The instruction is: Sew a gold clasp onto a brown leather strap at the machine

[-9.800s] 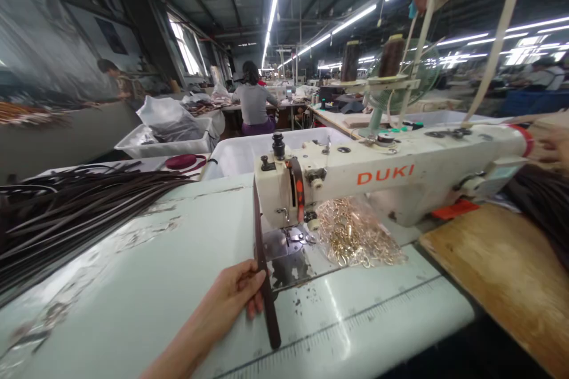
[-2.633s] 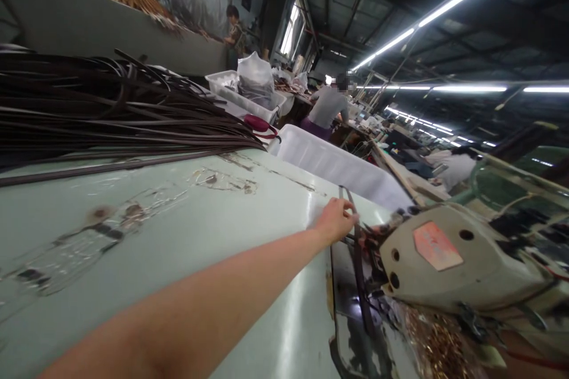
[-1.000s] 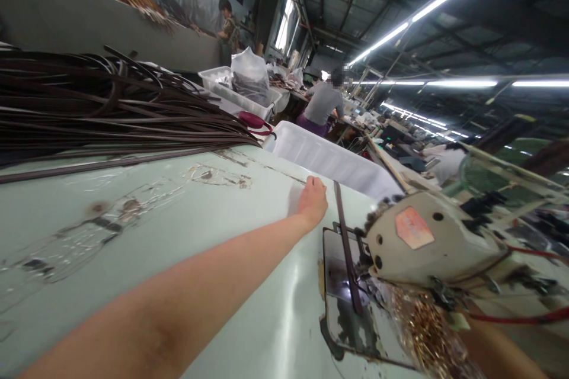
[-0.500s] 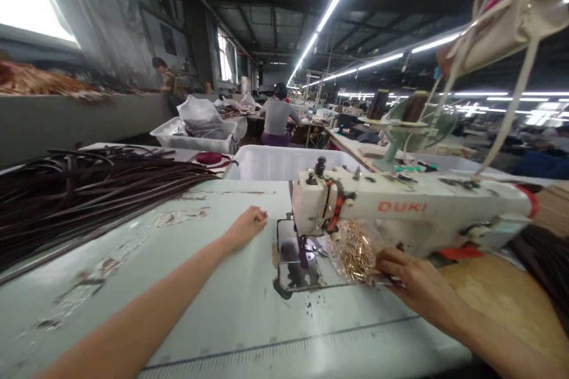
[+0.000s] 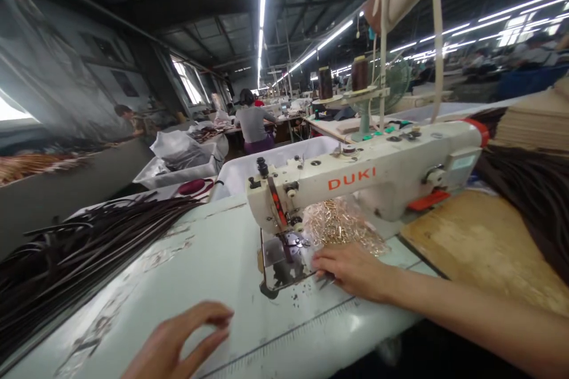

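My left hand (image 5: 186,334) hovers over the pale green table (image 5: 213,260) near its front, thumb and fingers apart with nothing between them. In front of the white sewing machine (image 5: 302,186), my right hand (image 5: 351,266) rests by the metal needle plate (image 5: 284,269), fingers bent and pressed together. A thin dark edge shows beneath its fingertips; what it belongs to is hidden. Just behind that hand, under the machine's arm, lies a clear plastic bag of small gold metal pieces (image 5: 340,225). A narrow dark strip (image 5: 285,249) sits under the presser foot.
Many dark brown strips (image 5: 89,237) are heaped on the left. A white bin (image 5: 275,154) stands behind the machine. On the right are a tan board (image 5: 484,249) and more dark strips (image 5: 528,195). Thread spools (image 5: 360,74) stand behind. A seated person (image 5: 255,124) works farther off.
My left hand has come back toward the table's front edge, its fingers now apart. My right hand has moved left, from beside the gold pieces to the needle plate. The view has turned right.
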A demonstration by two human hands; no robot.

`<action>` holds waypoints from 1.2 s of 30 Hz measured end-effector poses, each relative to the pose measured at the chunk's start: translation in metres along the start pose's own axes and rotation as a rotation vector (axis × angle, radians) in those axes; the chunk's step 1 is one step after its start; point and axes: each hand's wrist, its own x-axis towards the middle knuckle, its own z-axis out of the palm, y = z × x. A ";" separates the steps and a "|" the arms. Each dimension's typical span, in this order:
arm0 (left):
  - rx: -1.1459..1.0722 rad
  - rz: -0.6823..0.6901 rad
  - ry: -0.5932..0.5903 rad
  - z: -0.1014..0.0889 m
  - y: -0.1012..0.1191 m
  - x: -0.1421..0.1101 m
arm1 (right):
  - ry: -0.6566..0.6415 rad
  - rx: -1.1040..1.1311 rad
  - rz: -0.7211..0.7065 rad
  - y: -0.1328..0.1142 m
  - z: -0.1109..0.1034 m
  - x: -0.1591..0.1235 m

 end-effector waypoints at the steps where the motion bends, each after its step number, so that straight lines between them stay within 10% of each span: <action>1: -0.003 -0.014 -0.017 0.000 0.004 0.012 | 0.011 -0.006 -0.003 0.000 0.004 0.003; 11: -0.337 0.294 -0.068 0.071 0.007 0.091 | 0.121 -0.043 -0.016 0.020 0.034 0.019; 24: -0.178 0.263 0.028 0.076 -0.015 0.115 | 0.084 0.019 0.036 0.020 0.036 0.022; 36: -0.284 0.383 -0.206 0.050 -0.029 0.163 | 0.091 0.019 0.039 0.019 0.036 0.022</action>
